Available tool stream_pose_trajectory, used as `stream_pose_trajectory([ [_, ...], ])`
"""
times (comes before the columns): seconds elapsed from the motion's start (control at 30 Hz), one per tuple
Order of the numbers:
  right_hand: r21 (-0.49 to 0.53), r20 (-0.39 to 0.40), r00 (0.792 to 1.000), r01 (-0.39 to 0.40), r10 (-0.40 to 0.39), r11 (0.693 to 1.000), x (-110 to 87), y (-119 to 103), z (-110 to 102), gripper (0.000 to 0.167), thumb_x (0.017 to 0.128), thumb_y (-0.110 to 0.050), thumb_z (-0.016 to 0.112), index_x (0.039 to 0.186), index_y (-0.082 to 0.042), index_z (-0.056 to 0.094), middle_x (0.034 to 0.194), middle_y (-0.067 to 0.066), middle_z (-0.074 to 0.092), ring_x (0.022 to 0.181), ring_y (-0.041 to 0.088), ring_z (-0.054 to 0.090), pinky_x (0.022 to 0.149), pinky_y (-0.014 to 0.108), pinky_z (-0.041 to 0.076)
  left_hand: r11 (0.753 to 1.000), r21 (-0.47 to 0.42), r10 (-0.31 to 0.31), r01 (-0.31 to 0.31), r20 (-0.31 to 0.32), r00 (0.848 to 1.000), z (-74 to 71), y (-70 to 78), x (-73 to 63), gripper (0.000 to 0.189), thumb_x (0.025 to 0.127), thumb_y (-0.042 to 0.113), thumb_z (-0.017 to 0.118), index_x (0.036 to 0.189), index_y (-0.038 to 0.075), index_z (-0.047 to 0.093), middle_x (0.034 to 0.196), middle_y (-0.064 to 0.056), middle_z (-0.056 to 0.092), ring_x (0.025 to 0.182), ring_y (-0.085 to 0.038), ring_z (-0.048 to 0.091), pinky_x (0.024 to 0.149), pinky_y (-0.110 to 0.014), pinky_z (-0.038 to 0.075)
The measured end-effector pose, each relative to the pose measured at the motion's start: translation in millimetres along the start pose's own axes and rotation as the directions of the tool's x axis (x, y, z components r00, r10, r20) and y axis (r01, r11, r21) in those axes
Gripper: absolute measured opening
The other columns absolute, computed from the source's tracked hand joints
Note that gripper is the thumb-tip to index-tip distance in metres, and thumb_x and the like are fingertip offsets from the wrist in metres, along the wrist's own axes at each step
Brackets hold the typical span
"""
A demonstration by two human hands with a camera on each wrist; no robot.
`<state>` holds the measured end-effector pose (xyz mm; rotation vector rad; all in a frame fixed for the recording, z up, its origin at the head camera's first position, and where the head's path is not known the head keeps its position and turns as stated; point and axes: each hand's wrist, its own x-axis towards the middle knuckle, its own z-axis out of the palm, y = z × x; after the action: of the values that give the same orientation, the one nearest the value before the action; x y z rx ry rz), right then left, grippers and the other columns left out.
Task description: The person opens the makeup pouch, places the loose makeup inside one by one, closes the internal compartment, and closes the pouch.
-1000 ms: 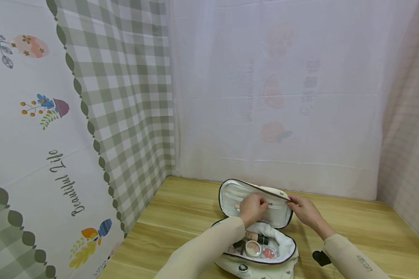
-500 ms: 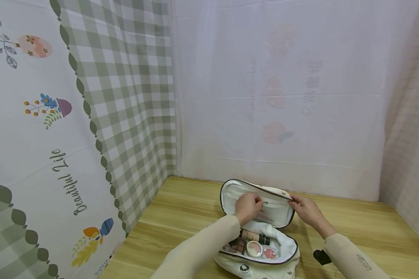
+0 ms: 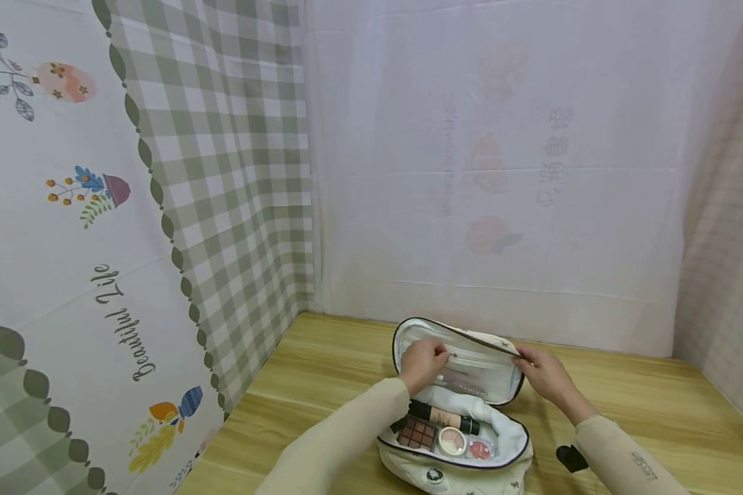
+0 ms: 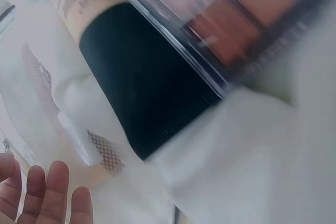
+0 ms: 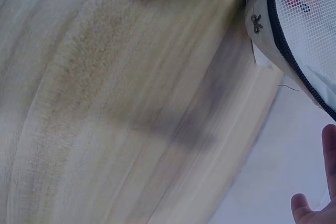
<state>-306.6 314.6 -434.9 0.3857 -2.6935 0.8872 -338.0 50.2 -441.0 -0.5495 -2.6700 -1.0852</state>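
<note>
A cream cosmetic bag (image 3: 408, 465) with small bow prints lies unzipped on the table, its lid (image 3: 494, 338) raised. Inside the lid is a mesh pocket (image 3: 488, 375) with a zip across its top and a pinkish item behind the mesh. My left hand (image 3: 422, 364) pinches the small zip pull (image 3: 450, 355) of that pocket. With my right hand (image 3: 547, 377) I grip the lid's right edge. In the bag lie a tube (image 3: 444, 417) with a black cap, a brown eyeshadow palette (image 4: 226, 30), a round compact (image 3: 452, 441) and a round red-pink item (image 3: 479, 449).
The bag stands on a wood-grain table (image 3: 328, 364). A small black object (image 3: 571, 458) lies near my right forearm. A green checked cloth (image 3: 241, 172) hangs at the left, and a white sheet (image 3: 396, 206) at the back.
My left hand has moved left along the lid pocket's zip with the pull. More of the mesh and of the palette shows now. The right hand keeps its grip on the lid edge.
</note>
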Motion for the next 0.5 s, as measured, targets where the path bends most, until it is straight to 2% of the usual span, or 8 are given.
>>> stream_pose_trajectory([
  [0.3,-0.015,0.000,1.000,0.008,-0.008,1.000,0.2,0.9,-0.3,0.019,0.096,-0.004,0.059,0.112,0.002,0.067,0.101,0.017,0.069,0.093,0.031,0.060,0.075,0.050,0.047,0.999,-0.031,-0.029,0.029,0.006,1.000,-10.8,-20.0,2.0,0.016,0.095,0.020,0.065,0.081,0.016,0.069,0.065,0.012,0.054,0.058,-0.004,0.047,0.058,-0.025,0.040],
  [0.5,-0.026,-0.012,1.000,0.006,-0.007,1.000,-2.0,1.0,0.3,0.023,0.096,-0.004,0.059,0.116,0.003,0.067,0.104,0.019,0.069,0.095,0.034,0.060,0.076,0.051,0.047,0.999,-0.031,-0.044,0.042,-0.063,0.997,-20.7,-37.1,2.4,0.013,0.093,0.022,0.067,0.083,0.016,0.071,0.072,0.010,0.062,0.063,-0.005,0.051,0.061,-0.027,0.043],
])
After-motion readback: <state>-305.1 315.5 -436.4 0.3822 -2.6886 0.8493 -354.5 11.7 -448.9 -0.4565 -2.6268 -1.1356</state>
